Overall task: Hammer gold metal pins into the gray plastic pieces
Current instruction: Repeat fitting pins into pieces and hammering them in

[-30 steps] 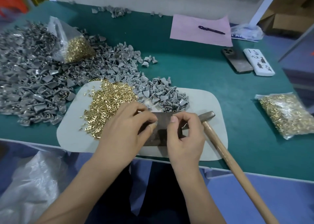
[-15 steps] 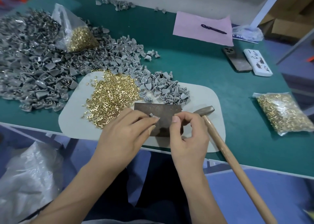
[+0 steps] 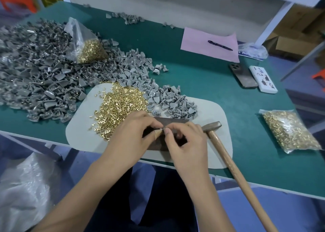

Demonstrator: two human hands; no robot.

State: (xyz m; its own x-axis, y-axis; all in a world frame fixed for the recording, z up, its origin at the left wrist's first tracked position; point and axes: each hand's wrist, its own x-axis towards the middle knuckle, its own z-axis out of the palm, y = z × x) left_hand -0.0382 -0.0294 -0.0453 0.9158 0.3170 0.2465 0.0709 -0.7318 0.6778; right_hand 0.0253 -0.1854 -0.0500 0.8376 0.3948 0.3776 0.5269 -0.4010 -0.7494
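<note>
Two hands meet at lower centre of the frame, over a dark metal block point(image 3: 162, 126) lying on a pale grey mat point(image 3: 82, 126). Left hand point(image 3: 133, 135): thumb and forefinger pinched narrowly on a small gray plastic piece point(image 3: 161, 129), which shows only as a sliver between the fingertips. Right hand point(image 3: 184, 143): fingers curled, thumb and forefinger tips closed against the same piece; whether a pin sits between them cannot be told.

Hammer point(image 3: 228, 161): lying untouched just right of the right hand, head on the mat, wooden handle running to the lower right edge.

Loose gold pins point(image 3: 119, 106): heap on the mat, just above the left hand.

Gray plastic pieces point(image 3: 44, 76): large pile across the left and centre of the green table point(image 3: 211, 83), spilling onto the mat's upper edge.

Bagged pins: open bag point(image 3: 86, 45) upper left among the pile; sealed bag point(image 3: 288, 131) at right.

Upper right: pink paper point(image 3: 198, 43) with a pen point(image 3: 219, 45); two phones point(image 3: 243, 77) side by side.
</note>
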